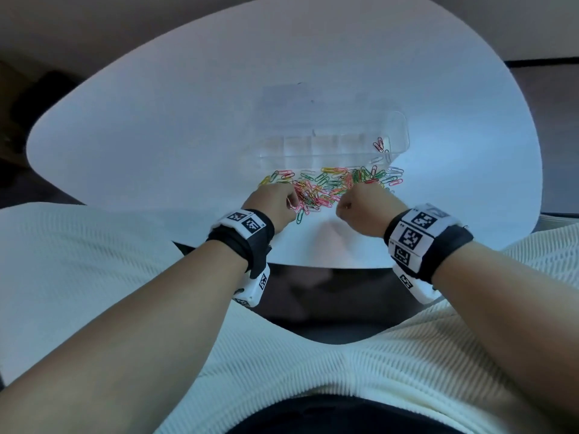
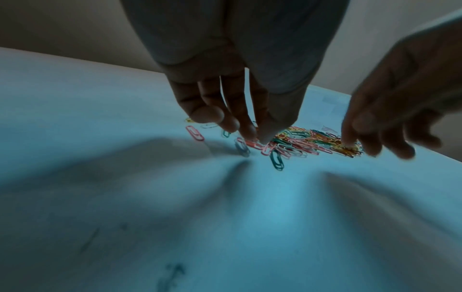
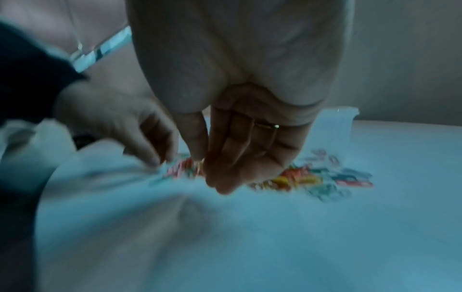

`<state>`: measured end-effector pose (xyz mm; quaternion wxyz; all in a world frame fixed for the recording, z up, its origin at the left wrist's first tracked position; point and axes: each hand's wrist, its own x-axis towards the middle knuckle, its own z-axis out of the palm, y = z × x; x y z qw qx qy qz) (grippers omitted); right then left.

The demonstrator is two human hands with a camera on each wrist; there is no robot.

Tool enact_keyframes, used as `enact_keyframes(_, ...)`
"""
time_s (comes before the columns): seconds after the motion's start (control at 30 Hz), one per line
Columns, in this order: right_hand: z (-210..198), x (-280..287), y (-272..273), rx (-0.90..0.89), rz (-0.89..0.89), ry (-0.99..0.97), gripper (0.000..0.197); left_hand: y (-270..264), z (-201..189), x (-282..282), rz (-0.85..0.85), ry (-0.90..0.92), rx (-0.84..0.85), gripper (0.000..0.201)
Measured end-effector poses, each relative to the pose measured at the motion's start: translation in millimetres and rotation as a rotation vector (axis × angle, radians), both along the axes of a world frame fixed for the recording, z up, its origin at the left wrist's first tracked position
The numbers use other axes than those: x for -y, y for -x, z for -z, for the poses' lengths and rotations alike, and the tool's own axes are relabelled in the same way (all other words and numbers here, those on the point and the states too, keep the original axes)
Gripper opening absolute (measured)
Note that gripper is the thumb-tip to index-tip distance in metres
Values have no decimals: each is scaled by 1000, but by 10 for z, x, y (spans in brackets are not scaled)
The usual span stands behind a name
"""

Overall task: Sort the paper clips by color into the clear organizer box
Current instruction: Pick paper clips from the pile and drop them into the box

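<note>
A pile of coloured paper clips (image 1: 332,183) lies on the white table just in front of the clear organizer box (image 1: 332,142). A few red clips (image 1: 379,145) sit in the box's right-end compartment. My left hand (image 1: 272,202) is at the pile's left end, and its thumb and fingertips (image 2: 260,136) pinch a clip among pink and red ones. My right hand (image 1: 363,202) is over the pile's right part with fingers curled. Its thumb and forefinger (image 3: 202,162) pinch a small clip near the yellow clips (image 2: 347,147); that view is blurred.
The round white table (image 1: 156,126) has bare surface to the left and behind the box. Its near edge (image 1: 313,264) runs just below my wrists. A green clip (image 2: 277,160) and a pink clip (image 2: 195,133) lie apart from the pile.
</note>
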<state>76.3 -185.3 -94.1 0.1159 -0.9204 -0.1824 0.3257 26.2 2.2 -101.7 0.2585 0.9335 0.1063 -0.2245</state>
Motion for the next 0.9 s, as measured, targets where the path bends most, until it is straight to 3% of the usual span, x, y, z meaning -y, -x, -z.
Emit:
enact_keyframes(0.07, 66, 52, 62, -73, -36, 105, 21, 1, 11, -9, -26, 13, 17, 16)
enact_keyframes(0.17, 50, 112, 44, -95, -31, 99, 17, -17, 10, -8, -39, 55, 74, 13)
enact_keyframes(0.3, 32, 143, -41, 90, 108, -24, 11, -95, 45, 38, -4, 82, 198, 17)
enact_keyframes(0.43, 43, 130, -52, 196, 188, -123, 16, -148, 162, 45, 52, 24, 172, 31)
enact_keyframes(0.57, 123, 96, -59, 262, 129, -176, 20, -119, 213, 27, 48, -6, 163, 26)
enact_keyframes(0.73, 208, -20, -1, 303, -82, -246, 33, -107, 165, 19, 17, 0, 162, 18)
enact_keyframes(0.9, 295, -66, 65, 312, -146, -176, 23, -108, 115, 45, -89, 76, 165, 15)
